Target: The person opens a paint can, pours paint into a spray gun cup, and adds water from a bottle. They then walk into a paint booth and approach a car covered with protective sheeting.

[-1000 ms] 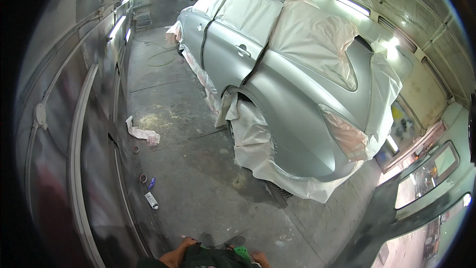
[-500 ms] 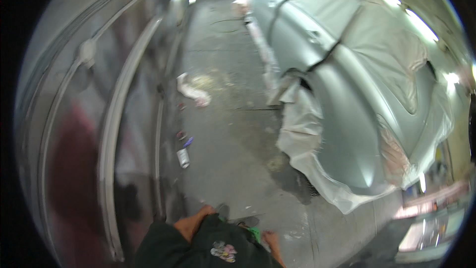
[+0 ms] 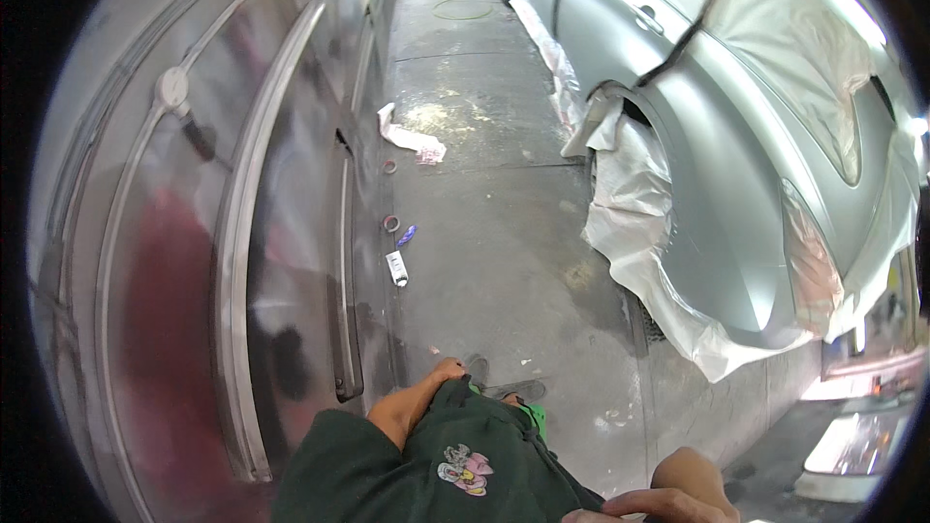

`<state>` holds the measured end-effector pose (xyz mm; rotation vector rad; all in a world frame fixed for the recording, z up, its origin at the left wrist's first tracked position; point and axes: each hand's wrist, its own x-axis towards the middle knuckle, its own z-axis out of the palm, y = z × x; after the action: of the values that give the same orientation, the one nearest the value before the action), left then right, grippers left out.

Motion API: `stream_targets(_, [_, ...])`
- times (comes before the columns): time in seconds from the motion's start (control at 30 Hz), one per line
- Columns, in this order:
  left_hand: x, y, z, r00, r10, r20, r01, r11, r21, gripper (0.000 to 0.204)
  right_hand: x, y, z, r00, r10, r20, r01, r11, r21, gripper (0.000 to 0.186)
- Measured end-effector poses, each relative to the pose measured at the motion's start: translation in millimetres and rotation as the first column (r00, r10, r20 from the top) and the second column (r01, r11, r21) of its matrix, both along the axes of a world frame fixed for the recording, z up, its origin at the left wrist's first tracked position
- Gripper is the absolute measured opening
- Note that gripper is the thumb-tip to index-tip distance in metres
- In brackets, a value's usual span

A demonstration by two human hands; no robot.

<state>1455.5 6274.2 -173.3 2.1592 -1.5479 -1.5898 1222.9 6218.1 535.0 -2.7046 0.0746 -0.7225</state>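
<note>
1. Standing in a narrow lane of grey concrete floor (image 3: 504, 261), with a metal booth wall (image 3: 242, 232) on the left and a silver car (image 3: 736, 165) on the right. The car is partly wrapped in a pale masking sheet (image 3: 630, 194).
2. Resting the left hand (image 3: 444, 370) against the top edge of a dark green garment (image 3: 465, 446) at near centre. Cannot tell whether the fingers are spread or curled, as the cloth hides most of them.
3. Keeping the right hand (image 3: 668, 502) low at the near right edge, fingers (image 3: 635, 504) close together and bent inward. Nothing seen between them, but the palm is cut off, so cannot tell for sure.
4. Looking down past the garment at dark shoes (image 3: 513, 390) and a bright green patch (image 3: 533, 416) just beside them; too little visible to say what that patch is.
5. Lying well apart from both hands, along the foot of the left wall: a white tube (image 3: 396, 268), a tape roll (image 3: 390, 223), a small purple piece (image 3: 406, 234) and, farther off, crumpled white paper (image 3: 412, 140).
6. Judging the step as a pause between actions, with no work on the car under way and nothing gripped.
7. Reaching any floor item would call for stepping forward, bending low to the left and freeing the left hand from the garment.
</note>
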Motion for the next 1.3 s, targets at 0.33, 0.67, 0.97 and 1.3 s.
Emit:
stream_targets(0.33, [15.3, 14.8, -9.7, 0.993, 0.11, -0.046, -0.105, 0.989, 0.108, 0.054, 12.9, -0.1, -37.2, 0.971, 0.166, 0.174, -0.215, 0.925, 0.313, 0.03])
stream_targets(0.67, [58.2, 28.7, -63.9, 0.984, 0.047, -0.17, -0.047, 0.999, 0.005, 0.054, 86.2, -0.3, -112.9, 0.961, 0.183, -0.206, -0.189, 0.982, -0.012, 0.031])
stream_targets(0.97, [50.0, -8.0, -37.1, 0.969, 0.094, -0.227, -0.064, 0.989, 0.136, 0.064, -30.3, -63.5, -465.9, 0.679, -0.359, -0.64, 0.734, 0.349, 0.583, 0.053])
stream_targets(1.3, [64.2, -35.6, -7.9, 0.962, 0.184, -0.203, -0.106, 0.933, 0.344, 0.075, -158.7, 72.9, -575.8, 0.315, 0.05, -0.948, 0.598, -0.786, 0.157, 0.063])
